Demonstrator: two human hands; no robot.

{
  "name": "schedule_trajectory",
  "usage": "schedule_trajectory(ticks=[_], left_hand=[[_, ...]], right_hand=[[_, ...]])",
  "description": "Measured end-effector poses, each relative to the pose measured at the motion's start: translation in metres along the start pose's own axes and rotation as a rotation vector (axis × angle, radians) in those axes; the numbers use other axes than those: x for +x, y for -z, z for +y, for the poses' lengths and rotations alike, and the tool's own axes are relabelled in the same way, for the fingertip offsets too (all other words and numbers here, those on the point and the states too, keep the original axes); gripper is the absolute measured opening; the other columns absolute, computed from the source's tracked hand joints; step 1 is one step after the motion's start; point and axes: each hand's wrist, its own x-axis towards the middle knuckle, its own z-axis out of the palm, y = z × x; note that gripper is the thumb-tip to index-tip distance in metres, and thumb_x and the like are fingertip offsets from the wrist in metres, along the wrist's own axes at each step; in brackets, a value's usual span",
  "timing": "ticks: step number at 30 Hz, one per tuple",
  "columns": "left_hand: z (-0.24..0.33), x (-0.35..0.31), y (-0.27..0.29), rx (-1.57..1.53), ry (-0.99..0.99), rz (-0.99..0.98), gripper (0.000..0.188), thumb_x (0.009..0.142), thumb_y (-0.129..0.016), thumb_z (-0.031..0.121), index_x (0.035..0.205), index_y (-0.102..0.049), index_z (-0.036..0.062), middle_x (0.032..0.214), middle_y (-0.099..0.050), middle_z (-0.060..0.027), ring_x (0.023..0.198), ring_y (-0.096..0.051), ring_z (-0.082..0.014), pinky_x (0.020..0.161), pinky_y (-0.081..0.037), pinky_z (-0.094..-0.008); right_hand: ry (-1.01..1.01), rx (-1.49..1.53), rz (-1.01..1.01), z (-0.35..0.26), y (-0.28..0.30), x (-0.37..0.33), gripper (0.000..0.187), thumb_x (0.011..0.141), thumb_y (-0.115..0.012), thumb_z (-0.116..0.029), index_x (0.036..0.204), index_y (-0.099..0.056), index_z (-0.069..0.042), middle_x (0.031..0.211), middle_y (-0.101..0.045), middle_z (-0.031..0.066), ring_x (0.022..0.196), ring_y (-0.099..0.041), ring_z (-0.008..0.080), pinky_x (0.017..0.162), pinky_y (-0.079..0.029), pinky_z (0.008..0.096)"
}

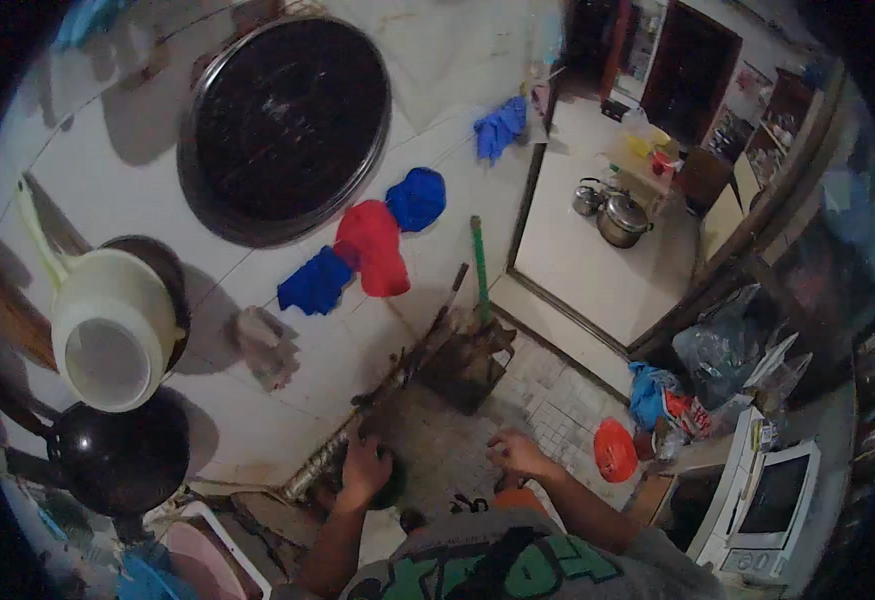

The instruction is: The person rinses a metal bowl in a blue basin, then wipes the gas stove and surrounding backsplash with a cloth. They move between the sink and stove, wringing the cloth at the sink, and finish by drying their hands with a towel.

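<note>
My left hand (365,468) hangs in front of me with the fingers pointing forward and the thumb apart, holding nothing that I can see. Just behind it lies a dark green round thing (389,486), partly hidden, and I cannot make out whether they touch. My right hand (517,456) is raised opposite, its fingers loosely bent and apart, with no object in them. An orange patch (523,499) shows below that hand, close to my shirt. Ahead of both hands a dark dustpan-like bin (465,368) stands on the floor, near a green stick (480,268).
On the left wall hang a large dark round tray (287,130), blue and red cloths (369,245), a pale strainer (112,330) and a black wok (122,455). A red basin (614,450) and a white microwave (777,500) stand at right. Pots (622,220) sit beyond the doorway.
</note>
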Motion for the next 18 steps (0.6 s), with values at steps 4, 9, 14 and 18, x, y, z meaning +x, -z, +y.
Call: schedule_trajectory(ticks=[4,9,14,18], left_hand=[[0.094,0.110,-0.006,-0.117,0.083,0.007,0.030,0.083,-0.067,0.015,0.108,-0.060,0.0012,0.147,-0.029,-0.0279,0.116,-0.053,-0.0464,0.091,-0.049,-0.0485],[0.193,0.226,-0.046,-0.075,-0.120,0.006,0.036,0.082,-0.068,0.016,0.114,-0.060,0.0013,0.151,-0.024,-0.0254,0.109,-0.058,-0.0438,0.089,-0.051,-0.0472],[0.299,0.382,-0.004,0.068,-0.265,0.146,0.038,0.080,-0.068,0.015,0.116,-0.061,0.0019,0.156,-0.020,-0.0203,0.099,-0.064,-0.0389,0.081,-0.054,-0.0463],[0.353,0.514,0.050,0.191,-0.400,0.445,0.038,0.079,-0.066,0.014,0.115,-0.062,0.0021,0.158,-0.018,-0.0168,0.094,-0.066,-0.0382,0.076,-0.055,-0.0473]], right_hand=[[-0.121,0.053,0.026,0.044,0.053,0.007,0.040,0.086,-0.067,-0.039,0.106,-0.064,-0.004,0.110,-0.060,0.0177,0.098,-0.061,0.0331,0.081,-0.050,0.0425],[-0.137,-0.009,0.060,0.117,0.164,-0.010,0.043,0.086,-0.067,-0.040,0.109,-0.065,-0.004,0.106,-0.061,0.0181,0.094,-0.064,0.0308,0.082,-0.051,0.0417],[-0.317,0.238,0.285,0.178,0.274,-0.030,0.035,0.087,-0.068,-0.031,0.107,-0.066,-0.002,0.101,-0.065,0.0161,0.082,-0.068,0.0239,0.072,-0.053,0.0354],[-0.329,0.265,0.421,0.242,0.304,-0.026,0.029,0.090,-0.066,-0.024,0.107,-0.065,0.000,0.096,-0.067,0.0134,0.078,-0.069,0.0197,0.069,-0.053,0.0320]])
